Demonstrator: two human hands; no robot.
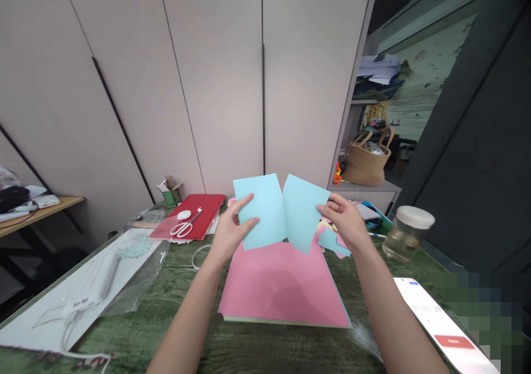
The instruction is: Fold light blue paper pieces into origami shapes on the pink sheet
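Observation:
My left hand [232, 227] pinches the left edge of a light blue paper piece [263, 211], thumb in front. A second light blue paper piece [302, 211] is gripped at its upper right edge by my right hand [342, 216]. The two pieces are held up side by side, their inner edges meeting or overlapping low down and parting at the top. Below them a stack of paper with a pink sheet [286, 288] on top lies on the green table [232, 349].
White-handled scissors [181, 229] lie on a red folder [207, 213] at the left. Coloured paper scraps [332, 241] sit behind my right hand. A lidded jar [404, 238] and a lit phone [443, 324] are at the right, a white power strip [94, 282] at the left.

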